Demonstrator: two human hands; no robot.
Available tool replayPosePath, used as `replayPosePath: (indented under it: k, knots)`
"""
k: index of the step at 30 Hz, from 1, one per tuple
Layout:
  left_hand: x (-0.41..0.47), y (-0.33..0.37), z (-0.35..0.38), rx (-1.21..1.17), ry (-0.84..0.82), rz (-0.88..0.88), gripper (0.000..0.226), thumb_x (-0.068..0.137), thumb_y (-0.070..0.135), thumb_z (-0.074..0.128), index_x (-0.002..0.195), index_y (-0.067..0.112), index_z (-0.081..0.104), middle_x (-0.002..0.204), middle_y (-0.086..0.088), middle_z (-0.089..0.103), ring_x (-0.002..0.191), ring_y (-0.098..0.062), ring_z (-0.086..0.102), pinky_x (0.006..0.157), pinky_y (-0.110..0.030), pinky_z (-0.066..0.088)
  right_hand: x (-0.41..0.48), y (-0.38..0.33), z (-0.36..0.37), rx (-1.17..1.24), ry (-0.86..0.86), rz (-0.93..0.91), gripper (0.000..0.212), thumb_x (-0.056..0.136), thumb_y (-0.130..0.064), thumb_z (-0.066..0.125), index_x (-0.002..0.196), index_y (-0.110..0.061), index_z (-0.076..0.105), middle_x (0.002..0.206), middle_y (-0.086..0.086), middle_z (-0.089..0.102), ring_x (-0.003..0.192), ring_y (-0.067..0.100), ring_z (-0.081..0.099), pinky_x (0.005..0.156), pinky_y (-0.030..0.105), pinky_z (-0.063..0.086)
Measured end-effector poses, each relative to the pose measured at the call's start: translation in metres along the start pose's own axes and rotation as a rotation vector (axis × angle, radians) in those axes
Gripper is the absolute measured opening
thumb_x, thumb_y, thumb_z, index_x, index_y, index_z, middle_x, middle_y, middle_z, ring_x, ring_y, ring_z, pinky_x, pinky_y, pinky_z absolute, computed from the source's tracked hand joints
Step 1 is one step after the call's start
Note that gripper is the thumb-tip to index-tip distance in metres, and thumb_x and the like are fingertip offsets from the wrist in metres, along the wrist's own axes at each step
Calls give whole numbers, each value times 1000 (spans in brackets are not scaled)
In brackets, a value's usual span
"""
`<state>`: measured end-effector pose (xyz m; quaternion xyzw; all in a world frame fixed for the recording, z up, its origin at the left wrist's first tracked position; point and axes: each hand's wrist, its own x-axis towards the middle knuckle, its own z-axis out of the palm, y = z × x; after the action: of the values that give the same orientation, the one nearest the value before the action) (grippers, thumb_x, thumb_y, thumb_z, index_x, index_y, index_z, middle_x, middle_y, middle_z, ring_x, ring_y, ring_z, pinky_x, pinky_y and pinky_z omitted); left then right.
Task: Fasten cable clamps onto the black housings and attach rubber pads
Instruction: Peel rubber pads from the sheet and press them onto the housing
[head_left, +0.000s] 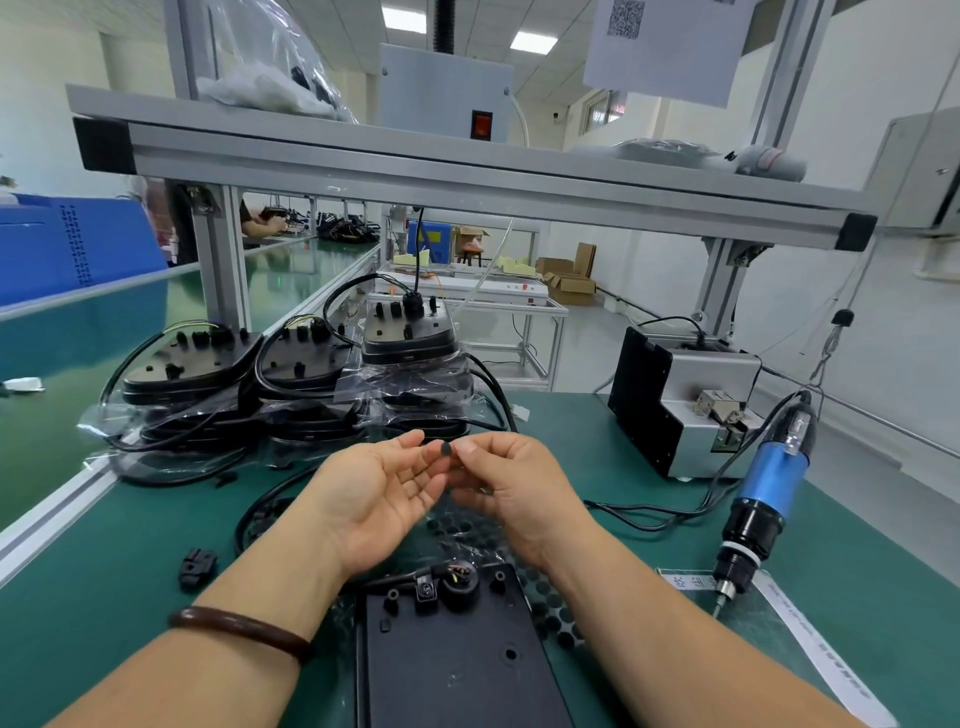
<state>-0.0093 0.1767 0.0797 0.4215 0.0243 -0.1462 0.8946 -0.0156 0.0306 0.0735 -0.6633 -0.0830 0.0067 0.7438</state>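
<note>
one rubber pad (445, 448) pinched in right hand (514, 483); left hand (374, 493) palm-up.

You stand at a green-topped counter (597, 452) under a grey aluminium shelf (467, 171). White walls (857, 78) meet a pale glossy floor (613, 338), where cardboard boxes (571, 288) lie. Ceiling light panels (532, 41) glow overhead, and a window (602, 111) shows far back. A blue crate (78, 244) sits to your left.

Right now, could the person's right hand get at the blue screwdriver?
Probably yes: the screwdriver is on that side, with only a thin cable on the mat between. But the right hand is pinching a small pad.
</note>
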Motion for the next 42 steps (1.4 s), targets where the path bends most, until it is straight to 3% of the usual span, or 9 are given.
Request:
replayPosePath:
  k: [9, 13, 15, 20, 25, 31, 35, 42]
  knots:
    - [0, -1, 2, 95, -22, 52, 26, 90, -7, 43, 109, 7, 53, 77, -9, 72, 77, -20, 67, 69, -29, 50, 0, -2, 1, -126, 31, -67, 21, 93, -7, 59, 74, -11, 66, 71, 2, 68, 69, 10, 63, 69, 25, 54]
    - [-2, 3, 5, 367, 98, 181, 32, 92, -9, 43, 117, 10, 51, 106, -9, 66, 100, -20, 62, 76, -27, 49, -2, -10, -1, -153, 97, -65, 21, 93, -8, 60, 72, -11, 62, 70, 1, 61, 72, 12, 57, 72, 28, 52]
    - [-7, 7, 6, 509, 132, 231, 36, 92, -9, 42, 119, 14, 49, 110, -5, 60, 104, -18, 59, 77, -25, 48, -4, -21, -5, -150, 89, -43, 18, 92, -8, 61, 75, -11, 63, 71, 1, 61, 72, 11, 58, 69, 26, 53]
    - [-30, 13, 14, 785, 73, 268, 33, 93, -6, 47, 115, 17, 52, 105, -1, 61, 97, -12, 59, 73, -22, 46, -18, -46, -8, -131, -34, 72, 18, 90, -3, 63, 74, -9, 63, 67, 1, 61, 68, 11, 59, 59, 20, 53]
    - [-60, 1, 22, 928, -26, 294, 32, 92, -3, 50, 96, 29, 55, 102, 1, 64, 90, -10, 61, 72, -22, 47, -42, -56, -11, -305, -167, 194, 23, 89, 1, 62, 68, -9, 62, 59, 4, 58, 54, 8, 55, 47, 17, 46]
    - [-96, -23, 13, 1147, -6, 419, 35, 88, 5, 56, 95, 39, 50, 90, 9, 69, 83, -15, 66, 82, -37, 56, -88, -45, -23, -371, -204, 271, 21, 88, 3, 61, 69, -7, 58, 48, 0, 53, 42, 6, 51, 40, 17, 35]
    - [-113, -38, 5, 1283, 3, 517, 37, 87, 8, 54, 95, 42, 43, 82, 13, 68, 74, -1, 63, 72, -29, 54, -104, -33, -25, -406, -185, 281, 20, 86, 3, 63, 69, -8, 63, 51, -3, 55, 48, 7, 51, 46, 18, 38]
    - [-120, -56, 1, 1393, 25, 608, 37, 86, 7, 57, 101, 33, 36, 80, 16, 67, 74, 3, 59, 63, -9, 38, -108, -25, -24, -400, -132, 249, 27, 83, 7, 64, 60, -7, 64, 51, -4, 57, 49, 5, 50, 48, 16, 41]
